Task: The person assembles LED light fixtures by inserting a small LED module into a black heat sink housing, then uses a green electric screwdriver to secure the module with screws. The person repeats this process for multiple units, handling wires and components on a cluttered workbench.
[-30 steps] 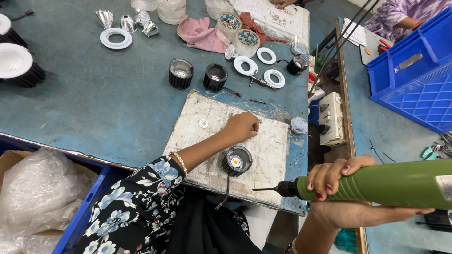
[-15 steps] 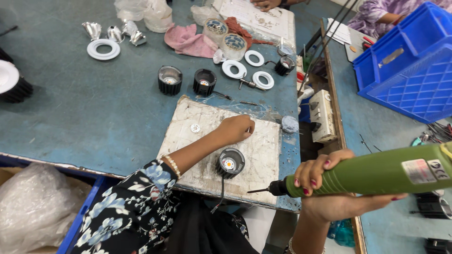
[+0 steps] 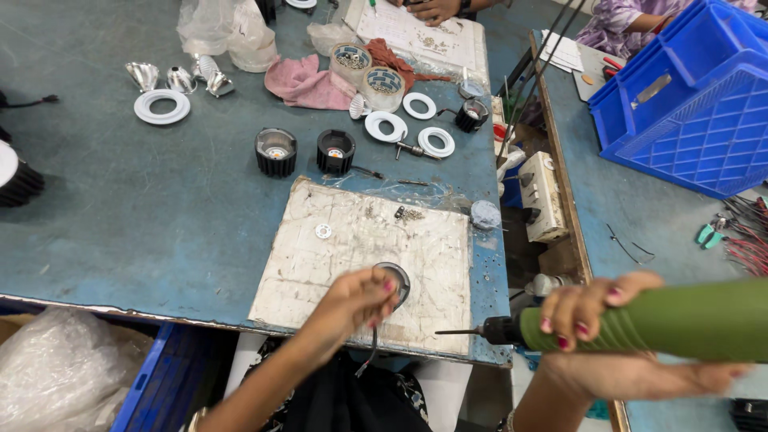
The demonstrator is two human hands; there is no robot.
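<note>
While the right hand (image 3: 596, 316) grips a green screwdriver (image 3: 640, 324), the left hand (image 3: 352, 304) clasps a black lamp housing (image 3: 398, 280).

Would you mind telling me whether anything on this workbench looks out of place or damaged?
The white work board is stained and worn, with small screws scattered loose at its far edge. The pink cloth lies crumpled among the parts. Nothing looks spilled or broken.

A worn blue-painted worktable (image 3: 144, 216); beside it a second bench (image 3: 640, 216), perhaps wood-edged.
</note>
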